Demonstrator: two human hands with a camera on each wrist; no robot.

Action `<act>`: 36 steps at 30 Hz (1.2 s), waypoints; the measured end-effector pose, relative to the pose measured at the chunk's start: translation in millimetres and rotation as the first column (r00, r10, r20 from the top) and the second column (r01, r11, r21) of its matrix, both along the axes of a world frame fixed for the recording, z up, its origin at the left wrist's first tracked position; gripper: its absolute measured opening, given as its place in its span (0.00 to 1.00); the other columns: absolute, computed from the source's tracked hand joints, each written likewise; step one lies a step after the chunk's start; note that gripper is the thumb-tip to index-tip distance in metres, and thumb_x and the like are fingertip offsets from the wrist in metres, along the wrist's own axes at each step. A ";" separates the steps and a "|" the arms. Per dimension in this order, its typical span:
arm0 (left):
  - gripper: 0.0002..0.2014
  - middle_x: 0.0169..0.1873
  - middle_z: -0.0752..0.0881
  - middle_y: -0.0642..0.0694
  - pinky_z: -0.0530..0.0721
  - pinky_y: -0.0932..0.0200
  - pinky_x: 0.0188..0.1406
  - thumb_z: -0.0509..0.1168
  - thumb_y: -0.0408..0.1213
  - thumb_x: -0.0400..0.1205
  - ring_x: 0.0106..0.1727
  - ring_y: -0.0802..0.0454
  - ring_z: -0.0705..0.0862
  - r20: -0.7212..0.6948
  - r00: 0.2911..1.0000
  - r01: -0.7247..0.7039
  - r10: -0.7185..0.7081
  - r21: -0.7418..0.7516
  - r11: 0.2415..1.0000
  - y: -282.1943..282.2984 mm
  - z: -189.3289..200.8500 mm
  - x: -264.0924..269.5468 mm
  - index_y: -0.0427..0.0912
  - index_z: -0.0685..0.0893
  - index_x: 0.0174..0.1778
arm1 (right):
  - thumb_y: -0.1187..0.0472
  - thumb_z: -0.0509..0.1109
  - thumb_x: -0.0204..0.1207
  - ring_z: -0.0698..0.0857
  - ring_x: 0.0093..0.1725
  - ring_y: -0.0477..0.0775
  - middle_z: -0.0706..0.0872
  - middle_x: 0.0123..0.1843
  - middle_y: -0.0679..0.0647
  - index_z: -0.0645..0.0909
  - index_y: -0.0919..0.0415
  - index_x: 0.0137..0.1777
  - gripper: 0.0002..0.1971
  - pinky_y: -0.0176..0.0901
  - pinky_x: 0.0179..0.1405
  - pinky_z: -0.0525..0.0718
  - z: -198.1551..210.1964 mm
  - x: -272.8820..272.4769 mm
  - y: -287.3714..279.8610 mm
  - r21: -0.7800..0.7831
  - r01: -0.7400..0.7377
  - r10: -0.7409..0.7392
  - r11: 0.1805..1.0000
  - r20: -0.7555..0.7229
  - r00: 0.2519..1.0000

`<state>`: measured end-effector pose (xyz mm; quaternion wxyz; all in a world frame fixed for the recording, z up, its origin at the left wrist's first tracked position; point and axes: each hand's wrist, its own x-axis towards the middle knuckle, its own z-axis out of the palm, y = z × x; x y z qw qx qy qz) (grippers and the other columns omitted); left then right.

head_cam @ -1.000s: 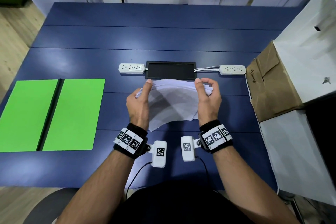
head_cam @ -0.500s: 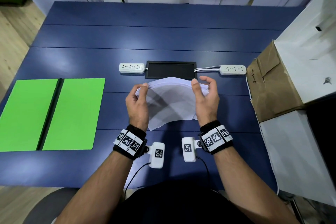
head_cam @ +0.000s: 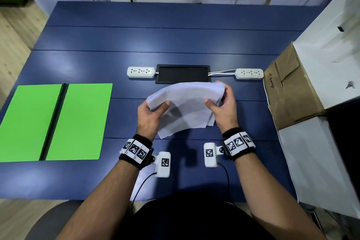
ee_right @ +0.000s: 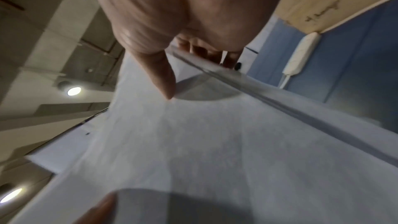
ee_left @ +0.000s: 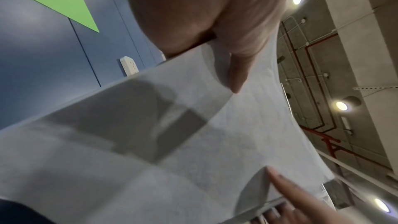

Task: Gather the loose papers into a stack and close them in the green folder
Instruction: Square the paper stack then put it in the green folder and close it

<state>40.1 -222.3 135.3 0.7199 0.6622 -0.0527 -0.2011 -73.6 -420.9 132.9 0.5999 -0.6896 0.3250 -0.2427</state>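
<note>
A sheaf of white papers point(head_cam: 185, 103) is held above the middle of the blue table point(head_cam: 175, 45), bowed upward. My left hand point(head_cam: 150, 115) grips its left edge, thumb on top point(ee_left: 237, 74) and fingers beneath. At the right edge my right hand point(head_cam: 224, 107) grips it, thumb lying on the top sheet point(ee_right: 163, 81) and fingers curled under the papers point(ee_right: 215, 142). The papers point(ee_left: 193, 142) fill both wrist views. The green folder point(head_cam: 52, 122) lies open and flat at the table's left, a black spine down its middle, well apart from both hands.
Two white power strips point(head_cam: 141, 72) point(head_cam: 249, 73) flank a black inset panel point(head_cam: 182, 73) just beyond the papers. A brown cardboard box point(head_cam: 292, 91) and white boxes point(head_cam: 331, 45) crowd the right side. The table's near edge lies under my forearms.
The sheaf has tilted, its right end raised and left end lowered. My right hand moved right and farther away; my left hand dropped nearer and slid down the left edge.
</note>
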 end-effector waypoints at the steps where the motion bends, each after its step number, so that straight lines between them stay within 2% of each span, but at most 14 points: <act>1: 0.11 0.46 0.96 0.53 0.88 0.58 0.51 0.76 0.26 0.80 0.48 0.55 0.93 -0.005 1.000 0.005 -0.005 -0.014 1.000 -0.8 -0.3 -0.5 0.42 0.91 0.55 | 0.70 0.79 0.72 0.87 0.57 0.45 0.88 0.60 0.48 0.78 0.58 0.68 0.25 0.46 0.65 0.83 -8.0 0.9 -3.9 0.049 -0.004 0.005 0.999 -0.023 1.000; 4: 0.12 0.50 0.94 0.50 0.88 0.55 0.57 0.75 0.25 0.80 0.52 0.52 0.92 0.019 1.000 0.020 -0.019 -0.059 0.998 -3.6 0.2 -3.0 0.41 0.90 0.57 | 0.68 0.77 0.73 0.89 0.56 0.43 0.91 0.57 0.49 0.80 0.60 0.66 0.21 0.53 0.68 0.84 -22.2 5.7 -5.5 0.143 -0.036 0.045 0.989 -0.058 0.997; 6: 0.12 0.53 0.92 0.45 0.87 0.51 0.62 0.73 0.24 0.81 0.54 0.50 0.89 0.069 0.998 0.016 -0.009 -0.105 0.994 -4.3 2.4 -4.8 0.40 0.90 0.58 | 0.64 0.75 0.74 0.89 0.61 0.48 0.91 0.60 0.51 0.79 0.59 0.68 0.22 0.54 0.70 0.84 -19.9 7.5 0.9 0.143 -0.027 0.032 0.989 -0.036 0.999; 9: 0.10 0.50 0.90 0.48 0.85 0.55 0.60 0.72 0.23 0.82 0.52 0.52 0.86 0.120 0.993 0.022 -0.004 -0.150 0.988 -1.3 2.4 -6.2 0.38 0.88 0.57 | 0.65 0.72 0.77 0.87 0.65 0.53 0.89 0.65 0.53 0.75 0.60 0.72 0.23 0.49 0.69 0.84 -18.2 5.7 14.3 0.125 0.014 -0.016 0.992 0.016 1.000; 11: 0.11 0.45 0.89 0.54 0.84 0.57 0.55 0.74 0.23 0.81 0.48 0.55 0.84 0.130 0.991 0.022 -0.009 -0.099 0.995 2.1 -3.2 -6.7 0.41 0.87 0.54 | 0.69 0.72 0.78 0.87 0.63 0.48 0.88 0.64 0.52 0.74 0.60 0.72 0.23 0.43 0.67 0.84 -26.4 1.9 21.3 0.166 0.032 -0.040 0.986 0.045 0.998; 13: 0.14 0.44 0.90 0.55 0.85 0.57 0.52 0.77 0.24 0.77 0.46 0.54 0.85 0.082 0.996 0.029 -0.027 -0.021 0.999 6.2 -11.8 -5.1 0.45 0.87 0.54 | 0.72 0.73 0.78 0.87 0.54 0.37 0.88 0.59 0.47 0.72 0.56 0.68 0.23 0.40 0.62 0.84 -40.0 -1.3 22.9 0.198 0.036 -0.038 0.980 0.007 0.999; 16: 0.20 0.50 0.93 0.45 0.89 0.49 0.55 0.79 0.24 0.73 0.49 0.49 0.90 -0.062 0.996 0.072 -0.069 0.043 0.996 10.7 -23.5 -0.4 0.39 0.88 0.61 | 0.73 0.74 0.77 0.87 0.48 0.29 0.87 0.56 0.43 0.71 0.54 0.67 0.24 0.34 0.56 0.83 -59.9 -4.3 21.3 0.272 0.009 0.007 0.962 -0.057 0.998; 18: 0.22 0.50 0.94 0.42 0.89 0.46 0.55 0.80 0.27 0.69 0.48 0.48 0.91 -0.124 0.990 0.077 -0.067 0.080 0.994 10.5 -29.9 4.1 0.36 0.89 0.60 | 0.74 0.75 0.76 0.88 0.49 0.31 0.88 0.56 0.45 0.73 0.53 0.66 0.24 0.33 0.56 0.83 -68.3 -1.7 22.4 0.298 -0.005 0.031 0.955 -0.083 0.996; 22: 0.21 0.48 0.94 0.42 0.90 0.48 0.52 0.79 0.24 0.69 0.47 0.46 0.91 -0.193 0.981 0.055 -0.037 0.089 0.994 11.4 -39.0 15.8 0.33 0.89 0.58 | 0.78 0.77 0.70 0.88 0.55 0.49 0.89 0.58 0.52 0.75 0.59 0.68 0.29 0.42 0.60 0.86 -71.3 6.7 16.6 0.334 -0.006 0.043 0.943 -0.104 0.994; 25: 0.20 0.47 0.94 0.40 0.89 0.49 0.51 0.79 0.25 0.65 0.47 0.44 0.92 -0.237 0.968 0.109 -0.085 0.089 0.990 12.2 -42.6 22.2 0.33 0.90 0.54 | 0.81 0.75 0.70 0.88 0.54 0.46 0.88 0.57 0.51 0.73 0.62 0.70 0.31 0.32 0.54 0.86 -71.8 8.6 7.6 0.354 -0.033 0.071 0.935 -0.094 0.993; 29: 0.22 0.47 0.93 0.40 0.88 0.50 0.50 0.80 0.26 0.64 0.48 0.44 0.91 -0.242 0.960 0.169 -0.145 0.082 0.982 9.5 -40.8 19.9 0.33 0.89 0.55 | 0.78 0.78 0.70 0.87 0.47 0.43 0.89 0.49 0.46 0.80 0.56 0.59 0.22 0.25 0.43 0.84 -73.5 10.8 13.2 0.332 -0.032 0.080 0.943 -0.133 0.988; 32: 0.28 0.50 0.93 0.46 0.88 0.53 0.51 0.80 0.23 0.68 0.49 0.50 0.92 -0.110 0.987 0.120 -0.113 0.058 0.991 12.6 -20.4 25.2 0.30 0.83 0.64 | 0.76 0.77 0.73 0.89 0.42 0.40 0.91 0.46 0.47 0.84 0.59 0.54 0.15 0.34 0.48 0.85 -79.7 5.3 7.3 0.312 -0.040 0.085 0.949 -0.133 0.987; 34: 0.25 0.48 0.91 0.52 0.87 0.57 0.52 0.81 0.22 0.71 0.49 0.55 0.90 0.084 0.993 0.074 -0.078 0.055 0.996 12.8 6.7 35.3 0.34 0.81 0.63 | 0.77 0.77 0.73 0.89 0.38 0.35 0.90 0.45 0.50 0.85 0.62 0.51 0.12 0.35 0.48 0.86 -80.9 1.5 3.5 0.303 -0.057 0.105 0.951 -0.144 0.984; 36: 0.24 0.44 0.88 0.52 0.84 0.57 0.50 0.84 0.32 0.71 0.47 0.54 0.87 0.311 0.937 0.101 -0.160 0.198 0.975 8.5 41.0 45.8 0.41 0.82 0.59 | 0.78 0.76 0.73 0.88 0.35 0.33 0.89 0.45 0.53 0.85 0.67 0.52 0.11 0.30 0.44 0.86 -80.5 0.7 2.1 0.300 -0.063 0.111 0.952 -0.144 0.983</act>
